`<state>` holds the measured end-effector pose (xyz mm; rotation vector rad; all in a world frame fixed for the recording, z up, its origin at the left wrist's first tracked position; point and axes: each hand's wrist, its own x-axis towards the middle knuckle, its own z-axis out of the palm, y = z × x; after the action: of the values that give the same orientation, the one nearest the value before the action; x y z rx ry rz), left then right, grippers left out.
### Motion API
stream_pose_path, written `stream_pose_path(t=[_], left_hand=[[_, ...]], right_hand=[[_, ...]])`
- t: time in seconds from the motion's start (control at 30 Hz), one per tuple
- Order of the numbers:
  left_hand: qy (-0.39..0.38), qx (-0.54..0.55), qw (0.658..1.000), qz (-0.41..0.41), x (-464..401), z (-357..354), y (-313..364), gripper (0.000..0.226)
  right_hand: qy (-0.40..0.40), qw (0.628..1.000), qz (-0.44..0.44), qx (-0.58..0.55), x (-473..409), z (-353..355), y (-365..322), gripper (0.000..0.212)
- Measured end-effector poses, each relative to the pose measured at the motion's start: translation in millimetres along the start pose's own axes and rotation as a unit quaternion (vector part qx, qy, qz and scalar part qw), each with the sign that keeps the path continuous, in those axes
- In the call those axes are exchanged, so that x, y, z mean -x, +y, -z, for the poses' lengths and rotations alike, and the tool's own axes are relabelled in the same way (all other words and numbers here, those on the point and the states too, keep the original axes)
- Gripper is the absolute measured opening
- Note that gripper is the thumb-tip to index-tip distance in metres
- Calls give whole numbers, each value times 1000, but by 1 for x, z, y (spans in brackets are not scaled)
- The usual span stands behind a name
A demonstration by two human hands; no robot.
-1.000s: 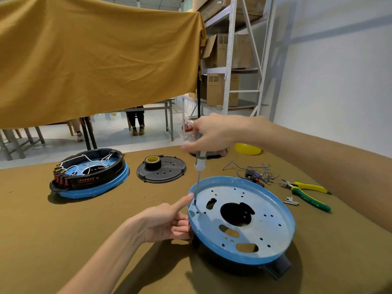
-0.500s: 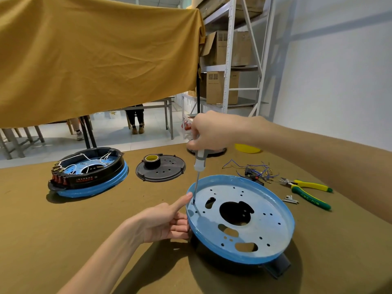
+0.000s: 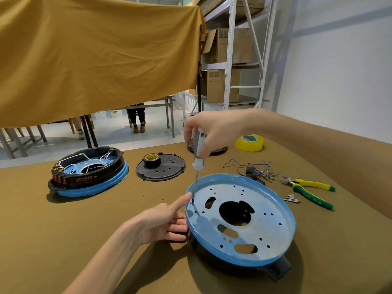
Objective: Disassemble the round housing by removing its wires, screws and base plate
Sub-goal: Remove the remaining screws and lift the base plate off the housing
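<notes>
The round housing lies upside down in front of me, its blue base plate (image 3: 273, 211) facing up over a black body (image 3: 277, 270). My right hand (image 3: 214, 132) grips a grey-and-white screwdriver (image 3: 198, 153) held nearly upright, its tip in a screw hole at the plate's left edge. My left hand (image 3: 165, 223) presses against the housing's left rim, index finger stretched to the shaft near the tip. A loose bundle of removed wires (image 3: 254, 168) lies behind the plate.
A second housing (image 3: 89, 172) with wires inside sits at the left. A black round cover (image 3: 167, 168) carries a roll of tape (image 3: 152, 159). Yellow-green pliers (image 3: 309, 189) and small screws (image 3: 291, 198) lie at the right; a yellow tape roll (image 3: 250, 143) sits farther back.
My right hand has turned on the screwdriver handle, its grip shifting a little. The tip stays in the same hole and my left hand stays on the rim.
</notes>
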<state>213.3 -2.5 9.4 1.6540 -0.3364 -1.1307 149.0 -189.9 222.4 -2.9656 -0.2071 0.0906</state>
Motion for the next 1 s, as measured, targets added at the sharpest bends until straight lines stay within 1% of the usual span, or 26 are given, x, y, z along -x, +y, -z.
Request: stream_pose_path(t=[0.03,0.07,0.1,0.13,0.17,0.2,0.23,0.27,0.3,0.33,0.37,0.4,0.47,0.5,0.53,0.57,0.6,0.67,0.7,0.77,0.8,0.83,0.87,0.93,0.97,1.0], left_hand=[[-1,0,1000,-1,0,0,0,110],[-1,1,1000,-2,0,-1,-1,107],[-2,1,1000,-3,0,-1,-1,102],[-3,1,1000,-3,0,-1,-1,99],[-4,0,1000,-2,1,-1,-1,97],[-5,-1,1000,-1,1,-1,-1,96],[-5,-2,1000,0,1,-1,-1,96],[-5,-1,1000,1,1,-1,-1,96],[-3,0,1000,1,0,-1,-1,97],[1,0,1000,1,0,-1,-1,99],[4,-2,1000,2,0,-1,-1,103],[8,-4,1000,2,0,-1,-1,108],[13,-5,1000,0,0,0,-1,114],[13,-7,1000,-1,0,0,-1,114],[11,-8,1000,-1,0,0,-1,114],[9,-9,1000,-1,1,0,-1,114],[8,-8,1000,-1,1,-1,-1,114],[8,-4,1000,-2,0,0,-1,112],[8,-3,1000,-1,-1,0,-1,111],[8,-2,1000,2,-2,1,-2,111],[8,-2,1000,1,-3,2,-2,111],[7,-3,1000,0,-3,2,-2,112],[5,-4,1000,1,-3,2,-2,113],[-3,7,1000,8,-2,3,-1,108],[-9,25,1000,13,0,4,0,105],[-16,52,998,20,1,5,0,101]], right_hand=[[16,1000,-18,6,1,-4,0,37],[40,998,-42,39,1,-11,1,41],[82,990,-53,101,0,-16,2,48],[119,980,-46,150,-1,-21,2,50],[139,976,-32,162,-2,-23,4,46],[136,983,-9,125,-1,-22,6,34],[113,992,15,58,2,-18,5,20],[78,996,32,2,5,-11,5,20],[46,997,45,-33,8,-6,5,31],[28,998,43,-38,9,-4,5,37],[34,999,28,-20,9,-6,5,39],[51,999,10,18,8,-12,6,42],[118,988,-21,98,6,-21,7,54],[138,985,-23,99,5,-23,9,53],[135,989,-15,64,4,-22,10,42],[107,994,1,3,7,-19,10,25],[70,997,19,-36,11,-12,9,14],[13,997,47,-53,16,-2,9,29],[11,998,37,-47,17,-3,10,31],[32,999,-11,2,16,-12,9,33],[60,996,-32,62,15,-17,9,40],[93,989,-37,112,13,-20,10,46],[116,985,-28,123,11,-22,12,44],[101,994,11,33,15,-16,12,23],[81,996,24,-4,19,-10,12,20],[65,997,31,-21,21,-7,14,24]])
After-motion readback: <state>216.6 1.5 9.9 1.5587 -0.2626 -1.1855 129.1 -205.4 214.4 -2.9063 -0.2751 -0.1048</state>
